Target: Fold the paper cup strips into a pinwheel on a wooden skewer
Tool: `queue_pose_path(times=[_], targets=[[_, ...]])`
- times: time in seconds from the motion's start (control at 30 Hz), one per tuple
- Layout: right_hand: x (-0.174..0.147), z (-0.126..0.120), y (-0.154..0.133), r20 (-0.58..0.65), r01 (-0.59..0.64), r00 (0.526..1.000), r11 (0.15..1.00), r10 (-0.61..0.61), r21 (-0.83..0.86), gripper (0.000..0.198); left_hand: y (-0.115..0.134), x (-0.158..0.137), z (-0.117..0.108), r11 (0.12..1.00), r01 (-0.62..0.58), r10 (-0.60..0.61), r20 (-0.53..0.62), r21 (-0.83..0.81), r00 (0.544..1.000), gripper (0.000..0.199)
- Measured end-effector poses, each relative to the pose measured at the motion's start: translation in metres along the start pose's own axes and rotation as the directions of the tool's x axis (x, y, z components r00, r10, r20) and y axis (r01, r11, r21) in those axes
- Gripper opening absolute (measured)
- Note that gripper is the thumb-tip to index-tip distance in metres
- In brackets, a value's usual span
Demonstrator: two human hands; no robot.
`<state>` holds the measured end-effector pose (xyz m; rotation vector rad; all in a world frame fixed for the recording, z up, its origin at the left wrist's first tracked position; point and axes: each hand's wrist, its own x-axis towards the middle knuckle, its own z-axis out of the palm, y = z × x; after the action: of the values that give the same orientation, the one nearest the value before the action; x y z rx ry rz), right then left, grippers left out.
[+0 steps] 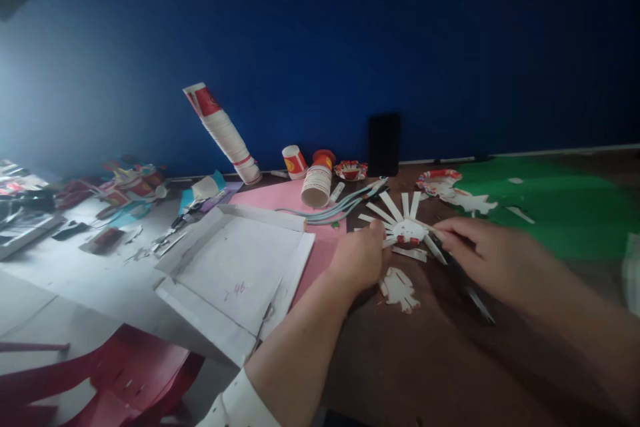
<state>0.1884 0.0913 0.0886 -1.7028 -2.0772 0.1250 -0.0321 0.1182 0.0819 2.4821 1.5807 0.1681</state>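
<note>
A paper cup (407, 230), cut into white strips that fan out from its base, is between my two hands. My left hand (357, 259) is closed on its left side, pinching the strips there. At the right side, the fingers of my right hand (483, 250) pinch one of its strips. A slim dark tool with a pale, shiny end (481, 307) lies under or in my right hand; which of these I cannot tell. Below the cup, a white cut-paper piece (400, 290) rests on the brown table (390, 360), and a loose paper strip (410, 253) lies beside it.
A white box lid (240, 273) lies left on pink paper (270, 197). Behind stand a leaning stack of paper cups (227, 137), a shorter stack (316, 187), grey cables (340, 210) and a black phone-like slab (384, 145). Green paper (560, 213) lies right; a red chair (135, 373) is lower left.
</note>
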Motion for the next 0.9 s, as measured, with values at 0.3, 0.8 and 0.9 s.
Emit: queue_pose_path(times=[0.3,0.8,0.9], targets=[[-0.006,0.012,-0.026,-0.08,-0.01,0.997,0.995,0.018,0.104,0.034,0.011,-0.003,0.001,0.998,0.061,-0.062,-0.133,-0.015,0.989,0.017],[-0.022,0.026,-0.007,-0.09,-0.02,0.996,0.993,0.03,0.115,0.03,0.003,-0.023,0.021,0.96,0.067,-0.122,-0.192,-0.272,0.974,0.014],[-0.025,0.026,-0.014,-0.008,0.024,1.0,0.996,-0.023,0.091,0.032,0.01,-0.03,0.028,0.973,0.028,-0.09,-0.266,-0.228,0.96,0.011]])
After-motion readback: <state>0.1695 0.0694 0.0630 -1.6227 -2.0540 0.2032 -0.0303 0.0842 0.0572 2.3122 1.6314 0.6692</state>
